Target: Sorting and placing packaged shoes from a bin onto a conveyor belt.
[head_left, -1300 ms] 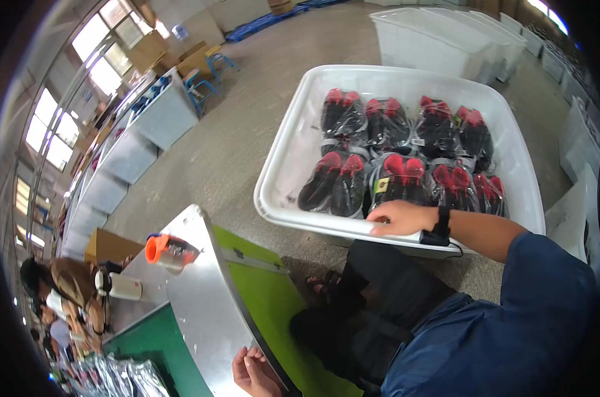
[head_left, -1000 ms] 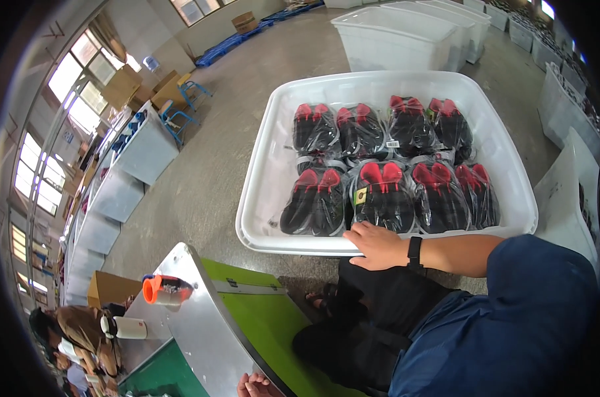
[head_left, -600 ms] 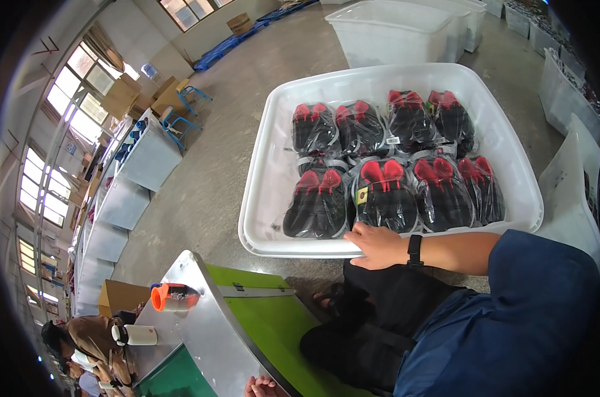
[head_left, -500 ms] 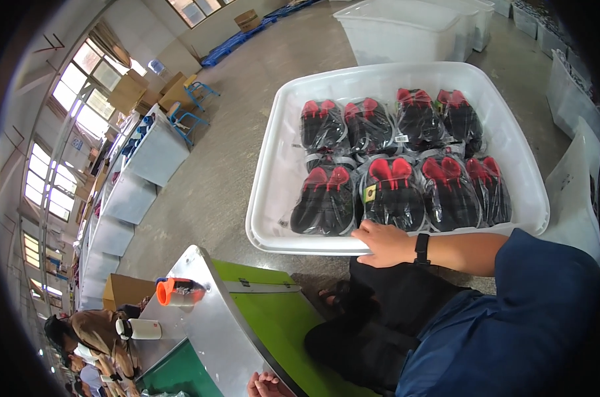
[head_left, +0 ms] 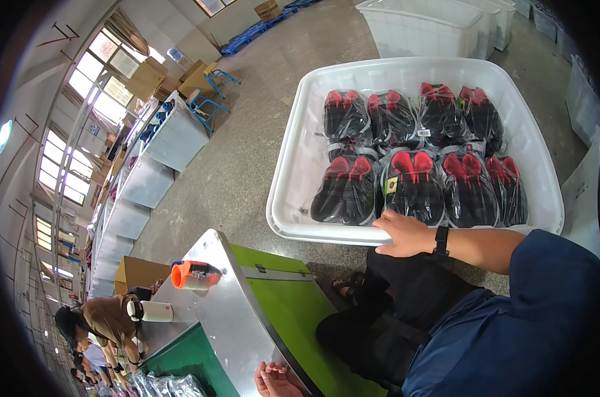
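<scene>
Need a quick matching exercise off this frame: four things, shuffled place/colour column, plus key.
Things:
1. Right hand
2. Shoes
3. Left hand
4. Tub

Place or colour:
A. White all round
B. On the near rim
C. By the edge of the metal tabletop
D. Black and red, in clear bags

Pairs: 1-B, 2-D, 3-C, 4-A
</scene>
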`<state>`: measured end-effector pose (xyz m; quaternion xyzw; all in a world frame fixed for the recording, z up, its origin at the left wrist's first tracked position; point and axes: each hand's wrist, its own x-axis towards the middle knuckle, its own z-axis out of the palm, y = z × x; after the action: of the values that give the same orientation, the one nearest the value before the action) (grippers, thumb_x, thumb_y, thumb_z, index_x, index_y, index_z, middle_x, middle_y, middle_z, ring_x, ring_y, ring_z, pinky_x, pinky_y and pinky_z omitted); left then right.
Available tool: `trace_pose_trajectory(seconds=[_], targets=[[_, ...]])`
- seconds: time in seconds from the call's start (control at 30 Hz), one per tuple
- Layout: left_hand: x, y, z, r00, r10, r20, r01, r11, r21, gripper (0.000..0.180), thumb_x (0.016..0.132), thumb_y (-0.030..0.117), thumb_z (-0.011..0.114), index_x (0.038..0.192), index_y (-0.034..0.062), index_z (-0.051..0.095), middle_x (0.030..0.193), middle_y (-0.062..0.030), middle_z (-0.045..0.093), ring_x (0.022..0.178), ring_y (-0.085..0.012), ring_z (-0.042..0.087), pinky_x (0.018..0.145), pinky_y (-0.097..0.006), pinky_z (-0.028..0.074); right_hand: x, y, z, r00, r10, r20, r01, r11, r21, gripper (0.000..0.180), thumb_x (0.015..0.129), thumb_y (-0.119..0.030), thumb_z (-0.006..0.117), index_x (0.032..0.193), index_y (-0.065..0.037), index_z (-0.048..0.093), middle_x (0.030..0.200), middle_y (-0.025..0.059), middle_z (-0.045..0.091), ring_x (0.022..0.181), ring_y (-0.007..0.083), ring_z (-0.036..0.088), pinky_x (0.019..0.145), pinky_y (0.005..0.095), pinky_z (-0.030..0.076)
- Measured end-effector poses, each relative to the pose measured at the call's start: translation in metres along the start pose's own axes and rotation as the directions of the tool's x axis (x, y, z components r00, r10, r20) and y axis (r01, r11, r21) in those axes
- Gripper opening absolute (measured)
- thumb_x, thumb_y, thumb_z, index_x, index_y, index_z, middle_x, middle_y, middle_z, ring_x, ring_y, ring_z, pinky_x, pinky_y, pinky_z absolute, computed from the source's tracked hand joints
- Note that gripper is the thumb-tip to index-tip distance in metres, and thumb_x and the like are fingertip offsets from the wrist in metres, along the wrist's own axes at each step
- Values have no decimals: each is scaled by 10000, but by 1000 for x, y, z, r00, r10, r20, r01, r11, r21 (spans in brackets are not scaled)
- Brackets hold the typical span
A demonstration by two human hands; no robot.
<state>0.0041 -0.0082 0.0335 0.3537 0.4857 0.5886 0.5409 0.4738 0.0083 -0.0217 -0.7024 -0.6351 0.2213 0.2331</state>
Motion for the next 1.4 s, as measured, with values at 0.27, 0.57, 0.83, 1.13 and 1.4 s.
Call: trace_pose_trajectory(seconds=[0.27,0.57,0.83,1.13,1.4], targets=[[-1,0,1,1000,-3,-8,2,1000,-20,262,1072,167,549,1241,-13,640,1035,-118,714,903,-234,691,825,-356,586,1,2,2,1000,-1,6,1,1000,-3,605,863,-408,739,1304,-32,565,1161,173,533,1034,380,640,857,496,549],[-2,0,2,1000,9,-15,-9,1000,-10,263,1079,172,539,1246,-9,632,1032,-95,699,925,-229,683,852,-361,581,0,2,2,1000,5,8,-5,1000,-16,635,863,-405,737,1330,-17,552,1181,178,535,1056,383,640,858,497,552],[-2,0,1,1000,-2,-15,2,999,-39,249,1075,158,544,1236,-10,634,1040,-98,702,930,-225,683,858,-364,579,1,1,1,1000,7,22,-6,1000,-18,621,865,-404,736,1310,-12,552,1184,179,533,1060,380,639,861,495,555],[-1,-1,2,1000,11,-9,-11,999,-44,253,1070,148,550,1247,-15,627,1049,-98,696,930,-227,680,863,-365,578,2,1,1,1000,11,29,-10,1000,-15,627,875,-406,726,1328,-13,542,1200,183,530,1077,384,634,870,495,554],[-2,-2,-1,1000,7,-14,-8,999,-50,252,1072,144,540,1245,-18,625,1040,-97,688,928,-223,677,847,-355,583,0,0,1,999,12,39,-11,1000,-10,633,873,-410,727,1332,-17,538,1192,174,530,1092,376,629,880,496,549]])
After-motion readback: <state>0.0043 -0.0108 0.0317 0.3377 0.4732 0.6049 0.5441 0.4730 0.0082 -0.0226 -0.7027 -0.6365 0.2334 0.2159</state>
